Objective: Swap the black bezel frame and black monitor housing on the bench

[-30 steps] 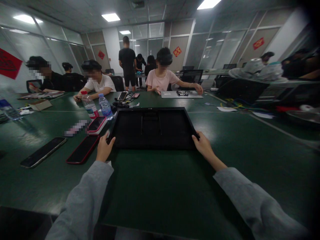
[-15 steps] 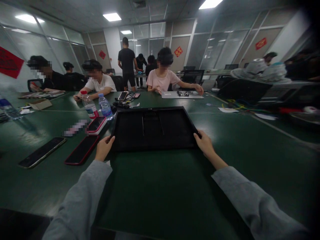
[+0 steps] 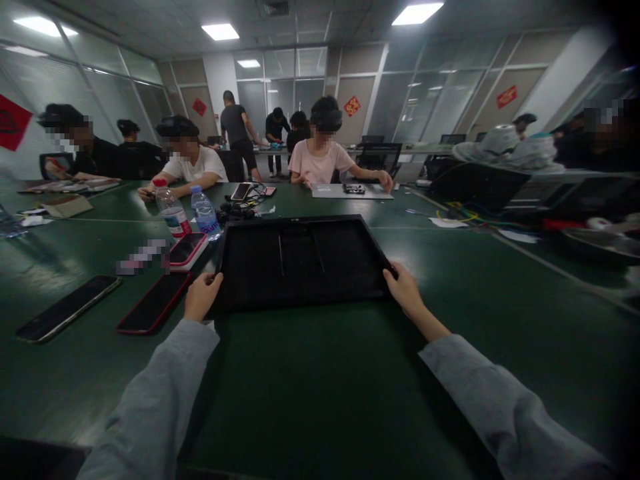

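A flat black rectangular panel (image 3: 345,263) with a raised rim, looking like a monitor casing, is at the centre over the green table (image 3: 320,387). Two thin pale lines show in its middle, and a small mark sits on its far rim. My left hand (image 3: 201,297) is closed on the panel's left side near the front corner, thumb on the rim. On the opposite side, my right hand (image 3: 405,288) grips the right rim near its front corner. The fingers under the panel are hidden. Whether its underside touches the table I cannot tell.
Left of the panel lie a red-edged phone (image 3: 153,305), another phone (image 3: 70,308) and a white-and-pink phone-like device (image 3: 187,252). Two bottles, one red-capped (image 3: 173,212) and one blue-capped (image 3: 205,215), stand behind them. Across the table a person in pink (image 3: 320,160) handles a grey board (image 3: 325,192).
The whole view has shifted slightly left. The panel stays between both hands, its front edge slightly lower in view. In the background, a standing person has leaned toward the far table.
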### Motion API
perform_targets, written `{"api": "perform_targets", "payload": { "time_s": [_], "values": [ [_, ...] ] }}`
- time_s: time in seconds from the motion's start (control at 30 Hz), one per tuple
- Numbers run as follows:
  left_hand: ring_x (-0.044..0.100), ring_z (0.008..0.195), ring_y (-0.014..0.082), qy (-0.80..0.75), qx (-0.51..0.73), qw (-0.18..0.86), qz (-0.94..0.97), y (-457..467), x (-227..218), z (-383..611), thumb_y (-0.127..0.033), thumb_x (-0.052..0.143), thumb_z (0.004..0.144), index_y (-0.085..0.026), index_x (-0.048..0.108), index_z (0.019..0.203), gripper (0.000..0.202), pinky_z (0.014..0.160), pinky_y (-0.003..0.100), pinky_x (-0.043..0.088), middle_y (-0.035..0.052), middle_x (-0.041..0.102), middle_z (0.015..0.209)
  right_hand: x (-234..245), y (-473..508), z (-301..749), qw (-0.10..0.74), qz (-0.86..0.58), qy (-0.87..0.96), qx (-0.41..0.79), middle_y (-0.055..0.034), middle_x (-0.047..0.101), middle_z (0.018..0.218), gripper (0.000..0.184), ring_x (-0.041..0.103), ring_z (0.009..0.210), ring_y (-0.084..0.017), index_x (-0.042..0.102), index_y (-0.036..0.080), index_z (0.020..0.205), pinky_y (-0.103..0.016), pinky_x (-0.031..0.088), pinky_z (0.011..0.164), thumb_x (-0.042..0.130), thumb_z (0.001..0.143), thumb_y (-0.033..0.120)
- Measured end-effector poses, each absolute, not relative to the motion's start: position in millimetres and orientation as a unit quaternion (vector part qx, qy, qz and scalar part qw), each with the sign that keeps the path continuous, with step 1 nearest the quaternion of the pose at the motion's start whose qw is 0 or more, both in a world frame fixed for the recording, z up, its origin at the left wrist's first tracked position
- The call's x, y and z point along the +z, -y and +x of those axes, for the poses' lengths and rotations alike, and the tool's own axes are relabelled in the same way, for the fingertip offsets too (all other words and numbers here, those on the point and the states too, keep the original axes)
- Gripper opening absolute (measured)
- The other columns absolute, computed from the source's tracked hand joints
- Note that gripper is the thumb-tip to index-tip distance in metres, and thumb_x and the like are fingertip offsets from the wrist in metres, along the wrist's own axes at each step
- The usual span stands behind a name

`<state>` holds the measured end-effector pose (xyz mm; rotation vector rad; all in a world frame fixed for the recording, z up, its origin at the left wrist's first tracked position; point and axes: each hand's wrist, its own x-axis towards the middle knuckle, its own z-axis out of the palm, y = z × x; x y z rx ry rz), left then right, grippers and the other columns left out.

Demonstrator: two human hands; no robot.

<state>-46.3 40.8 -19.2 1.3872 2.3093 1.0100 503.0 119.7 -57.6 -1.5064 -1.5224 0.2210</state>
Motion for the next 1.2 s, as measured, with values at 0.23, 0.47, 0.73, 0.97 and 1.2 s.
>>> {"api": "perform_targets", "payload": {
  "time_s": [0.23,0.47,0.73,0.97,1.2],
  "values": [
    [0.067,0.11,0.034,-0.811,0.314,0.091,0.486,-33,-11,-37,-0.066,0.046,0.088,-0.019,0.069,0.115,0.058,0.091,0.042,0.05,0.0162,0.073,0.114,-51,-115,498,0.459,-0.628,0.623,0.083,-0.015,0.066,0.126,0.048,0.062,0.115,-0.032,0.062,0.016,0.127,-0.051,0.047,0.103,0.047,0.086,0.037],
    [0.067,0.107,0.0336,-0.811,0.304,0.084,0.492,-32,-9,-34,-0.064,0.046,0.089,-0.02,0.068,0.115,0.055,0.087,0.041,0.05,0.0154,0.073,0.114,-53,-117,499,0.476,-0.619,0.62,0.078,-0.0128,0.069,0.12,0.046,0.063,0.111,-0.03,0.065,0.019,0.122,-0.051,0.048,0.102,0.05,0.084,0.041],
    [0.069,0.103,0.0326,-0.813,0.301,0.078,0.492,-31,-7,-32,-0.065,0.046,0.089,-0.022,0.068,0.114,0.055,0.084,0.04,0.051,0.0147,0.074,0.11,-51,-116,499,0.466,-0.625,0.62,0.09,-0.0125,0.069,0.119,0.045,0.064,0.108,-0.032,0.064,0.02,0.123,-0.052,0.049,0.099,0.051,0.084,0.038],
    [0.068,0.104,0.0342,-0.814,0.295,0.067,0.496,-30,-6,-30,-0.064,0.045,0.089,-0.022,0.068,0.114,0.054,0.086,0.042,0.05,0.015,0.074,0.111,-52,-115,501,0.457,-0.634,0.617,0.093,-0.0128,0.068,0.121,0.047,0.064,0.109,-0.032,0.063,0.019,0.126,-0.052,0.048,0.099,0.05,0.084,0.037],
    [0.068,0.104,0.0333,-0.813,0.291,0.061,0.5,-28,-4,-29,-0.063,0.045,0.091,-0.021,0.069,0.115,0.053,0.087,0.042,0.05,0.0149,0.074,0.109,-49,-114,499,0.443,-0.64,0.622,0.091,-0.0153,0.067,0.119,0.049,0.062,0.106,-0.031,0.062,0.017,0.126,-0.049,0.047,0.097,0.048,0.084,0.036]
  ]
}}
